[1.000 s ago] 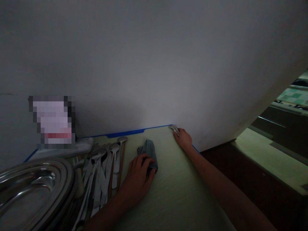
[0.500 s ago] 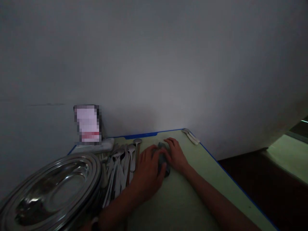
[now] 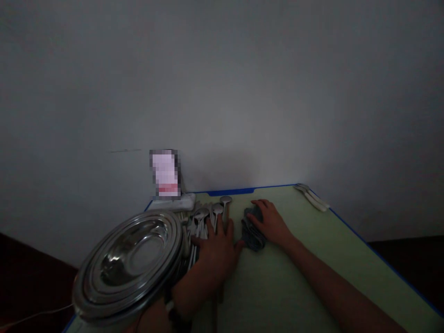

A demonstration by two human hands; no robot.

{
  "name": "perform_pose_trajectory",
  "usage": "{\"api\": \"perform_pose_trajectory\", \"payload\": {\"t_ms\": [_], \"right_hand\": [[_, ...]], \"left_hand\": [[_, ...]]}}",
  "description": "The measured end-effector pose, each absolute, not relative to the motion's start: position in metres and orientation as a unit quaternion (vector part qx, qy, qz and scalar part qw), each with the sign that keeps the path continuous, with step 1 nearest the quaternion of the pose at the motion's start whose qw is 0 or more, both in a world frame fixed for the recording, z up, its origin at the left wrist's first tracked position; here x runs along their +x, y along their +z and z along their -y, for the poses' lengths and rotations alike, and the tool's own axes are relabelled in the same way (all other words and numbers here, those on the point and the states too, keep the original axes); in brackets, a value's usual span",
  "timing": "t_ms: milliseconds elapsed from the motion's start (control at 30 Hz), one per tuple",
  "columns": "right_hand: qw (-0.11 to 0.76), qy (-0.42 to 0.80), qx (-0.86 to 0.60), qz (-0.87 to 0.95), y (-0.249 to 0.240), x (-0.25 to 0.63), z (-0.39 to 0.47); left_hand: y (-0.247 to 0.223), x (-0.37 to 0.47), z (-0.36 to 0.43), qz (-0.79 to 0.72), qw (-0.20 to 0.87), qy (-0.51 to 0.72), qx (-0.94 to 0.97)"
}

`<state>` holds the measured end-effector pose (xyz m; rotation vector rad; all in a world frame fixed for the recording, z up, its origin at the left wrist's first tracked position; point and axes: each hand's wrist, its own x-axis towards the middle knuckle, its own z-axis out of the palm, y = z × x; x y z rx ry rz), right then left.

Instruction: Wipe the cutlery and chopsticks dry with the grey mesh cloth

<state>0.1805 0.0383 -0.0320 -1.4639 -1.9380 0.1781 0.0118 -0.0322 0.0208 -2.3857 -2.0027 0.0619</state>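
My left hand [image 3: 218, 252] lies over a pile of metal spoons [image 3: 201, 215] and other cutlery, its fingers spread across the handles. Its thumb points toward a crumpled dark grey cloth [image 3: 254, 233] on the pale green table [image 3: 284, 286]. My right hand [image 3: 272, 224] is curled over the top right of that cloth, thumb on one side and fingers on the other. Parts of the cutlery are hidden under my left hand and forearm.
A stack of shiny metal dishes [image 3: 138, 254] stands at the left. Behind it, a blurred-out phone [image 3: 166, 173] leans on a white block [image 3: 187, 202] by the wall. Two forks with pale handles [image 3: 314, 199] lie at the far right corner.
My left hand has moved off the cloth, leftward onto the cutlery, and its fingers have spread. My right hand stays at the cloth. The view has turned left.
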Motion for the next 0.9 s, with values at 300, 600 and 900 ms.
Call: {"api": "perform_pose_trajectory", "payload": {"t_ms": [300,600,900], "right_hand": [[0.324,0.058,-0.566,0.756,-0.034,0.181,-0.039],[0.332,0.045,-0.557,0.760,-0.037,0.181,-0.039],[0.315,0.038,-0.565,0.762,-0.037,0.183,-0.038]], "left_hand": [[0.024,0.001,0.034,0.650,0.018,-0.006,-0.759],[0.026,0.000,0.041,0.664,-0.001,0.006,-0.747],[0.013,0.002,0.063,0.630,0.029,-0.029,-0.776]]}}
